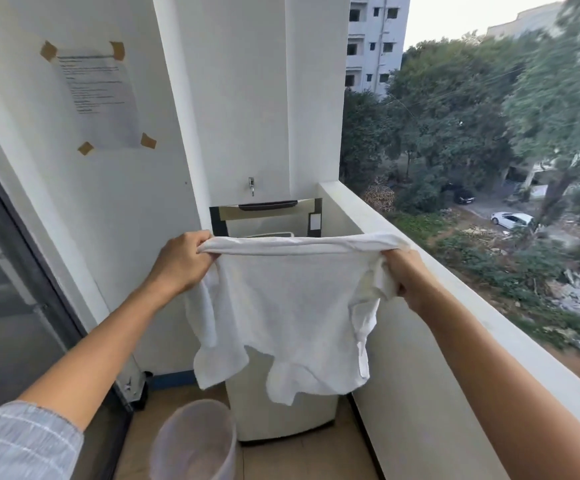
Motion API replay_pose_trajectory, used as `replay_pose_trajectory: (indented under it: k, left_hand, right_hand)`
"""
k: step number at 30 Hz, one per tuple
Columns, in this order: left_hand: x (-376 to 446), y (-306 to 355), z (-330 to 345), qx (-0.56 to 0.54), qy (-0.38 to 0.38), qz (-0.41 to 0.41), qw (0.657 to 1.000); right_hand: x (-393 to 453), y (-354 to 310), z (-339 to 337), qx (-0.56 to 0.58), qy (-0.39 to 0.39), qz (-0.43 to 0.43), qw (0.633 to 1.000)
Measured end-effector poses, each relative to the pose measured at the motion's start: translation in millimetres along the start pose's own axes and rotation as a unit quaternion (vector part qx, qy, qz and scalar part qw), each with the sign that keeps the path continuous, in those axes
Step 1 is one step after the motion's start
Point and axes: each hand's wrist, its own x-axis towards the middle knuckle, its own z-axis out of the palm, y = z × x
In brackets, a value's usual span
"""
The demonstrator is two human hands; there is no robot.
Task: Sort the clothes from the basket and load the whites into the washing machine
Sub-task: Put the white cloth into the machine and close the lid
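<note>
White plaster closed the narrow balcony on the left and at the far end, and a white parapet (454,282) ran along the right, with trees, parked cars and a pale apartment block beyond it. The floor (319,459) was brownish tile. A printed sheet (99,98) was fixed to the left wall with four tabs of tan tape (its text was too blurred to read), and a dark-framed sliding door (22,289) filled the near left. A small metal tap (251,186) stuck out of the far wall.

Below the tap stood the top-loading washing machine (281,420), cream-bodied, its lid (267,211) raised against the wall. A translucent basket (195,441) sat on the floor just beside the machine's near left corner; what it held could not be made out.

The white shirt (288,317) was held up in the air in front of the machine, hiding most of its top. It looked like thin, slightly crumpled cotton, stretched taut along its upper edge and hanging loose below, the lower edge falling in uneven flaps.

The left hand (181,263) had its fingers curled over the upper left corner of the cloth. The right hand (408,277) gripped a bunched wad of the upper right corner. Both arms were extended, the hands well apart, and a striped grey sleeve (22,441) showed at the near left.
</note>
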Motion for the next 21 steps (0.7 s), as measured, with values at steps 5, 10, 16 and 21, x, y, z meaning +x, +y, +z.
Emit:
replay_pose_trajectory:
  k: [5,10,16,21]
  left_hand:
    - [26,8,17,-0.071,-0.022,-0.002,0.997]
    - [49,17,43,-0.14,-0.016,-0.01,0.99]
    - [96,32,69,-0.118,-0.096,0.021,0.988]
    - [133,31,86,0.141,-0.203,0.078,0.966]
  right_hand:
    - [18,-2,-8,0.037,-0.048,0.007,0.998]
    - [56,-5,-8,0.065,-0.05,-0.011,0.997]
    - [136,-19,-10,0.101,-0.019,0.01,0.995]
    - [195,-32,-6,0.077,0.014,-0.02,0.997]
